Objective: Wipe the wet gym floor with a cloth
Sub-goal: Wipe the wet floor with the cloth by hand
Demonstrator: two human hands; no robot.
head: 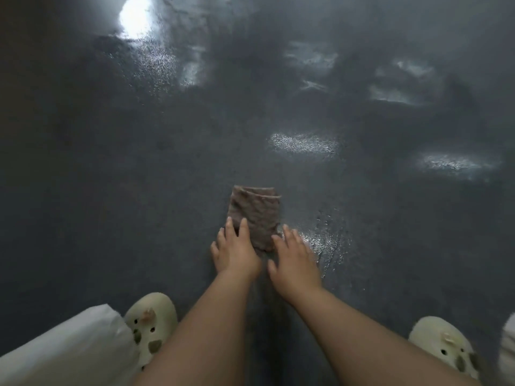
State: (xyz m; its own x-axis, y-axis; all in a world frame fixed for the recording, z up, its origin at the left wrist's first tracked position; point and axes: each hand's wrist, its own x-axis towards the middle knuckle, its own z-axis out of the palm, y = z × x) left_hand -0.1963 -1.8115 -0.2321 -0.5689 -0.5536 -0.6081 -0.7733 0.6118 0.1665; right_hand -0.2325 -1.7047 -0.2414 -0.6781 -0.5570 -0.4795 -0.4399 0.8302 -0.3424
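Note:
A folded brown cloth (255, 213) lies flat on the dark grey gym floor (139, 176), just ahead of both hands. My left hand (235, 246) presses on the cloth's near left corner with straight, spread fingers. My right hand (295, 257) lies flat at the cloth's near right edge, its fingertips touching the cloth. Wet, shiny streaks (323, 238) glisten on the floor right beside my right hand.
More wet patches shine further out: one (303, 143) ahead of the cloth, one (454, 164) to the right, several near the top. A bright light reflection (136, 16) sits at the top left. My two pale clogs (152, 321) (443, 344) stand on either side of my arms.

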